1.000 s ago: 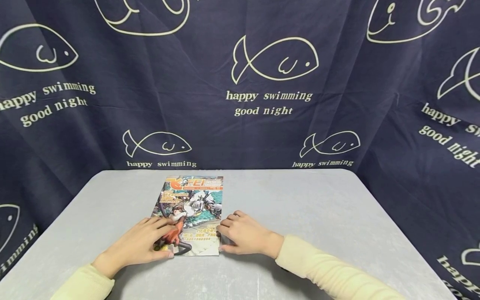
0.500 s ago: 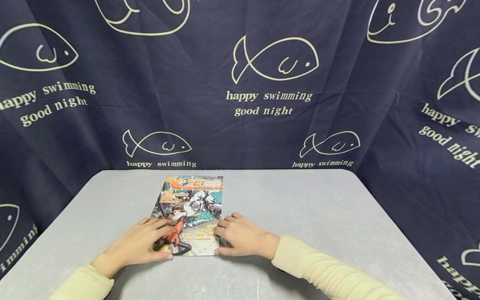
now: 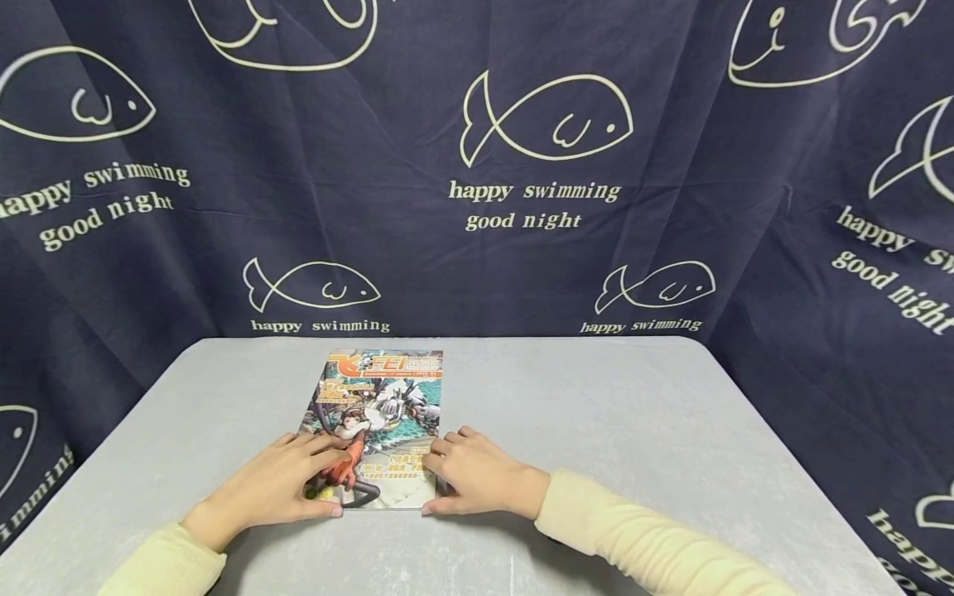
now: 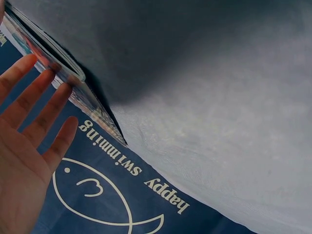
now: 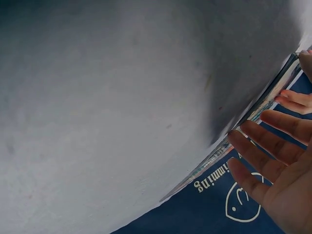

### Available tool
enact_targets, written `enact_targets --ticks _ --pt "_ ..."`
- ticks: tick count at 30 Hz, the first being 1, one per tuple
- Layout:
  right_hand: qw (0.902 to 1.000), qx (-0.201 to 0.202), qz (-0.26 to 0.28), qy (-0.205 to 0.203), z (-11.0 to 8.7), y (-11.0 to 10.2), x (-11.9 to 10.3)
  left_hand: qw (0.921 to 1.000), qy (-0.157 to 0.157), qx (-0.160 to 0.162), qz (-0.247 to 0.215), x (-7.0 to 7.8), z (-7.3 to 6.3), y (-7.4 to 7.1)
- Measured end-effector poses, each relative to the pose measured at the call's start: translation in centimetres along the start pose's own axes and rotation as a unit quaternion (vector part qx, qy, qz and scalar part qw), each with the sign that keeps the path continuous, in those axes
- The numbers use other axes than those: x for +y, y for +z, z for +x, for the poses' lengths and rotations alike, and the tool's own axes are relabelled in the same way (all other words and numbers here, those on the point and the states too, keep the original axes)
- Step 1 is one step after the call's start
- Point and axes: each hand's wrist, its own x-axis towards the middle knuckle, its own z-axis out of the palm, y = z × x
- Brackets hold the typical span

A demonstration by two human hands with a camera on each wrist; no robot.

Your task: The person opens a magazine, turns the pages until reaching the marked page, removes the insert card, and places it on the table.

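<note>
A magazine (image 3: 387, 422) with a colorful illustrated cover and orange "FEI" lettering lies face up on the grey table. My left hand (image 3: 276, 484) rests on its lower left side, fingers spread over the cover and thumb near the bottom edge. At the lower right side, my right hand (image 3: 480, 472) touches the cover with its fingertips, the thumb by the bottom corner. In the left wrist view the left fingers (image 4: 36, 109) look straight, and the magazine's side edge (image 4: 80, 75) gapes slightly. Straight right fingers (image 5: 273, 146) meet the magazine's edge (image 5: 195, 168) in the right wrist view.
The grey table (image 3: 596, 430) extends to both sides of the magazine and behind it. Dark blue curtain (image 3: 417, 281) with white fish drawings and lettering hangs along the table's back and sides.
My right hand has slid slightly left, its fingertips and thumb now further over the magazine's right edge. The left hand and the magazine have barely moved.
</note>
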Motion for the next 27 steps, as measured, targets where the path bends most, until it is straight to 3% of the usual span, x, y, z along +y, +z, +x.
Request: enact_targets --ticks 9,27 --pt "0.9998 -0.019 -0.005 0.008 0.09 -0.23 -0.27 1.0 0.003 0.0 0.001 -0.12 0.0 0.09" --pt "0.9999 -0.006 -0.003 0.011 0.08 -0.1 -0.27 1.0 0.006 -0.004 0.002 -0.07 -0.02 -0.24"
